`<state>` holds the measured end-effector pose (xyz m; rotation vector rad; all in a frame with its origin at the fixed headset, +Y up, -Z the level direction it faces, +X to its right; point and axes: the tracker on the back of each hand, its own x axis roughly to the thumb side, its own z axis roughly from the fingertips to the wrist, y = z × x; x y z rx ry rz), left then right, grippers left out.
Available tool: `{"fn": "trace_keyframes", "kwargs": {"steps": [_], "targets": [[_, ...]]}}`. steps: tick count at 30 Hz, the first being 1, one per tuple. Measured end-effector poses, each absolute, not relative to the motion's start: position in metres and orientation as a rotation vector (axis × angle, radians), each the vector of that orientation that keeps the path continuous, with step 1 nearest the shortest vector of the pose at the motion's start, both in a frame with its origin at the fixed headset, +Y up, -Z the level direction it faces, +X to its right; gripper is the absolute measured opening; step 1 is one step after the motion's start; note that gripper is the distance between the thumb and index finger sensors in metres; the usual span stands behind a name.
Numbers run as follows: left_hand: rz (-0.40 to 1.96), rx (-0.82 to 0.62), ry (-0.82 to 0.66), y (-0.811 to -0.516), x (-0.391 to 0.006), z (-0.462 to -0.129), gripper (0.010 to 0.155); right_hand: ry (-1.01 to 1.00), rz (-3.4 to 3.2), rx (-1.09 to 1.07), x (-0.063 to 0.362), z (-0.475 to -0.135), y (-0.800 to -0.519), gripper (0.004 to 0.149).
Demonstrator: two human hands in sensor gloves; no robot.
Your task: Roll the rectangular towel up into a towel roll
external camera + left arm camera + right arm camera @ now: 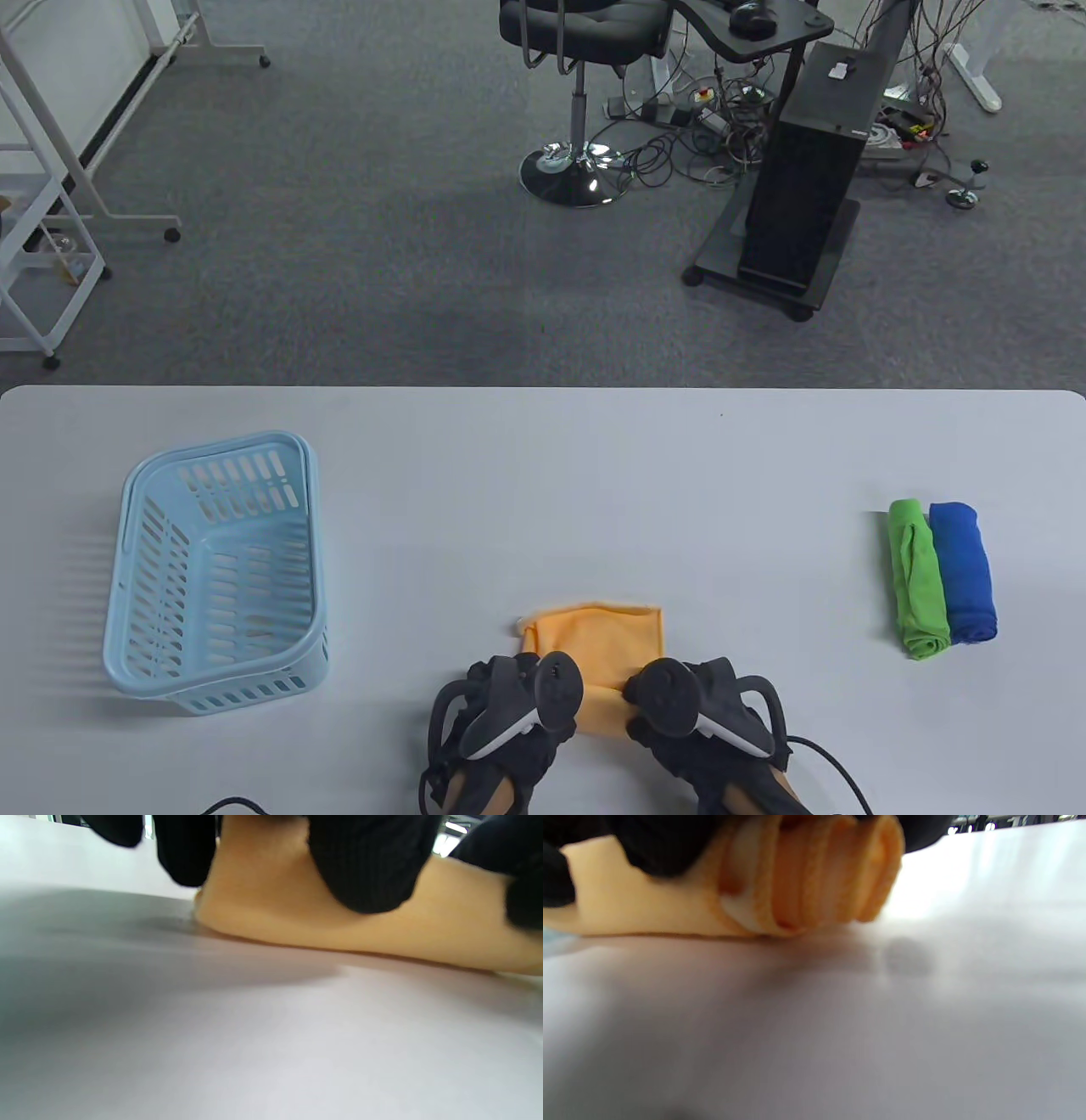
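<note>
An orange towel [598, 645] lies on the white table [543, 475] near its front edge, partly rolled at the near end, with a flat part stretching away from me. My left hand [517, 705] rests on the roll's left end; its gloved fingers [360, 866] press on the orange cloth [297, 916]. My right hand [679, 709] rests on the roll's right end; the right wrist view shows the coiled layers of the roll's end [814, 878] under the gloved fingers [657, 844].
A light blue plastic basket [216, 577] stands at the left of the table. A green towel roll [916, 577] and a blue towel roll [963, 573] lie side by side at the right. The floor beyond holds a chair and a black stand.
</note>
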<state>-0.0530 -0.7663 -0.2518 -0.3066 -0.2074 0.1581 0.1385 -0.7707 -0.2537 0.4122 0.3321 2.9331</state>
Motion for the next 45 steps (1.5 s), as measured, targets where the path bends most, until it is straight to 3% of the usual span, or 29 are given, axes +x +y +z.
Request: {"fn": "trace_keyframes", "kwargs": {"steps": [1,6,12,16,18,21,23,26,31,38,42,45], "targets": [[0.165,-0.306,-0.205,-0.766,-0.054,-0.252,0.062,0.239,2.919,0.425,0.14,-0.254,-0.769,0.056],[0.211,-0.282,-0.14,-0.764,-0.059,-0.253,0.059,0.263,2.897,0.392,0.142,-0.256,-0.767,0.051],[0.227,-0.296,-0.075,-0.767,-0.061,-0.256,0.057,0.212,2.833,0.349,0.141,-0.255,-0.761,0.059],[0.231,-0.232,-0.077,-0.764,-0.06,-0.255,0.061,0.211,2.877,0.397,0.136,-0.254,-0.764,0.047],[0.214,-0.186,-0.081,-0.762,-0.057,-0.254,0.048,0.219,2.896,0.41,0.136,-0.253,-0.766,0.048],[0.172,-0.184,-0.108,-0.76,-0.05,-0.254,0.043,0.259,2.872,0.391,0.141,-0.255,-0.767,0.054],[0.172,-0.172,-0.119,-0.757,-0.05,-0.253,0.043,0.337,2.853,0.355,0.145,-0.256,-0.769,0.064],[0.215,-0.223,-0.127,-0.757,-0.054,-0.252,0.06,0.44,2.907,0.348,0.144,-0.257,-0.772,0.073],[0.114,-0.332,-0.157,-0.763,-0.051,-0.253,0.076,0.411,2.916,0.316,0.142,-0.257,-0.773,0.068],[0.166,-0.29,-0.161,-0.761,-0.053,-0.253,0.063,0.374,2.918,0.332,0.143,-0.257,-0.768,0.058],[0.256,-0.295,-0.111,-0.768,-0.061,-0.257,0.057,0.468,2.875,0.3,0.144,-0.258,-0.773,0.057],[0.244,-0.294,-0.096,-0.769,-0.06,-0.257,0.057,0.382,2.883,0.281,0.146,-0.258,-0.77,0.061]]}}
